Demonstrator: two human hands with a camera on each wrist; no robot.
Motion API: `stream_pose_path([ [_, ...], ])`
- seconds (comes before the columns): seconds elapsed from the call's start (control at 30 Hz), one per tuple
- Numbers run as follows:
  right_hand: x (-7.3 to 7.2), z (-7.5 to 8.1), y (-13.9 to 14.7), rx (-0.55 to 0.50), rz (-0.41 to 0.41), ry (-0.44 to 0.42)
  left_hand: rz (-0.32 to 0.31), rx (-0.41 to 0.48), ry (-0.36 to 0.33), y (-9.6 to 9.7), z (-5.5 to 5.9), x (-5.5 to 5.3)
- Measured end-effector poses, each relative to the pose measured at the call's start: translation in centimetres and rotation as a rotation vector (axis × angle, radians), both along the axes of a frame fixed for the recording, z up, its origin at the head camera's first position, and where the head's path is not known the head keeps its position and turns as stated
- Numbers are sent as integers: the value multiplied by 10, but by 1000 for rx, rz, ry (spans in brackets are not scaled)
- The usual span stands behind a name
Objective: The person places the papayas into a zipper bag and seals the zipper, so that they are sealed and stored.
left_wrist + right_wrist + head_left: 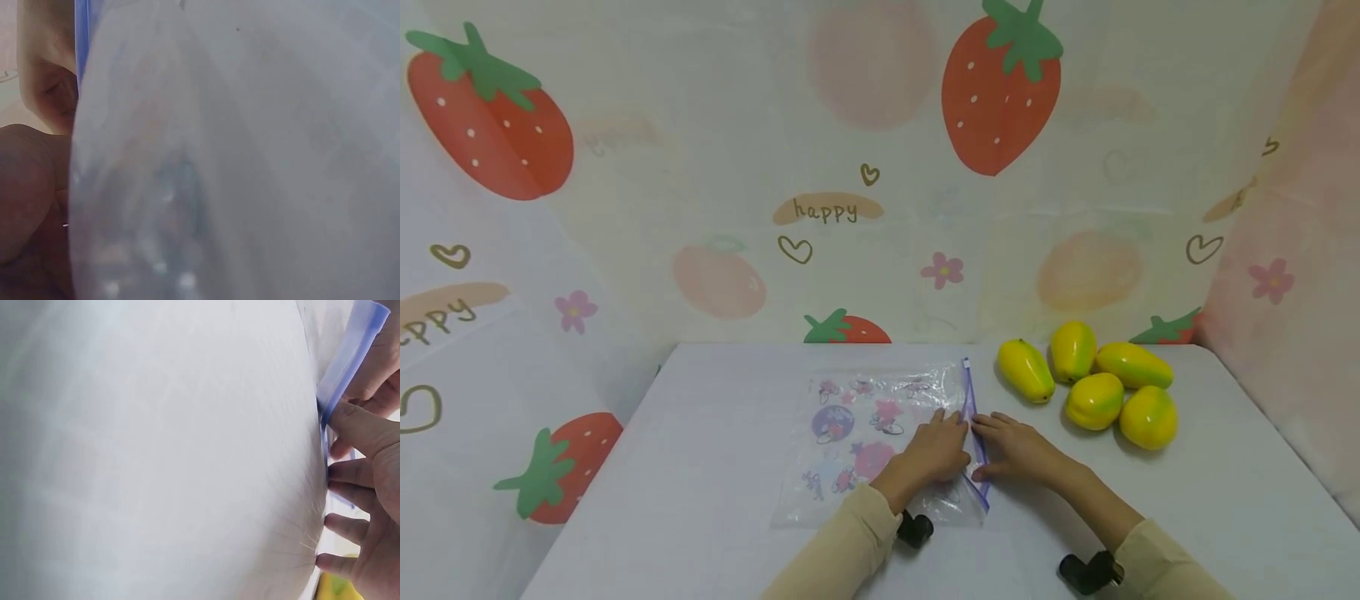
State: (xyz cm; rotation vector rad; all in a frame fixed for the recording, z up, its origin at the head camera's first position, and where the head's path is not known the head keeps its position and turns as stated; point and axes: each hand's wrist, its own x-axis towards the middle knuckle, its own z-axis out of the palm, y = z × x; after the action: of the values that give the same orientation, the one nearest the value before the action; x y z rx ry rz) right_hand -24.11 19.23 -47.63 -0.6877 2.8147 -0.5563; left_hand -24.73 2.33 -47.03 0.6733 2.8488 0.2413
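A clear plastic zip bag (842,392) printed with pink and purple cartoon figures lies flat on the table, its purple zip edge (967,385) facing right. My left hand (934,450) lies over the bag beside that edge, its fingers and thumb bent at the plastic. From the other side my right hand (1018,448) reaches the zip edge. In the right wrist view, the right thumb (356,425) touches the purple strip (353,353), while the fairly straight, spread fingers (347,528) touch down at the edge. Near the front corner the strip bows apart slightly. Bag film covers much of the left wrist view.
Several yellow-green mango-like fruits (1093,400) sit in a group at the table's back right, beyond the right hand. The white table (700,467) meets a strawberry-print backdrop (910,250) behind and at both sides. Black wrist devices (1086,575) hang below the wrists.
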Motion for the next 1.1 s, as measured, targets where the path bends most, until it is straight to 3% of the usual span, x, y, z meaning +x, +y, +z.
stream_pose_path([
  [0.2, 0, -1, 0, 7, -8, -3, 10, 10, 33, -2, -1, 2],
  [0.4, -1, -1, 0, 12, -19, -13, 28, -48, 108, -3, -3, 6],
  [0.63, -1, 0, -1, 3, -16, -16, 48, -90, 136, -6, -1, 9],
  [0.73, 0, 0, -1, 1, -19, -24, 52, -50, 115, -8, -2, 9],
  [0.93, 1, 0, 0, -2, -12, -23, 78, 60, 4, -13, -8, 8],
  [1.1, 1, 1, 1, 2, 8, 6, 75, 98, 11, -17, -10, 7],
])
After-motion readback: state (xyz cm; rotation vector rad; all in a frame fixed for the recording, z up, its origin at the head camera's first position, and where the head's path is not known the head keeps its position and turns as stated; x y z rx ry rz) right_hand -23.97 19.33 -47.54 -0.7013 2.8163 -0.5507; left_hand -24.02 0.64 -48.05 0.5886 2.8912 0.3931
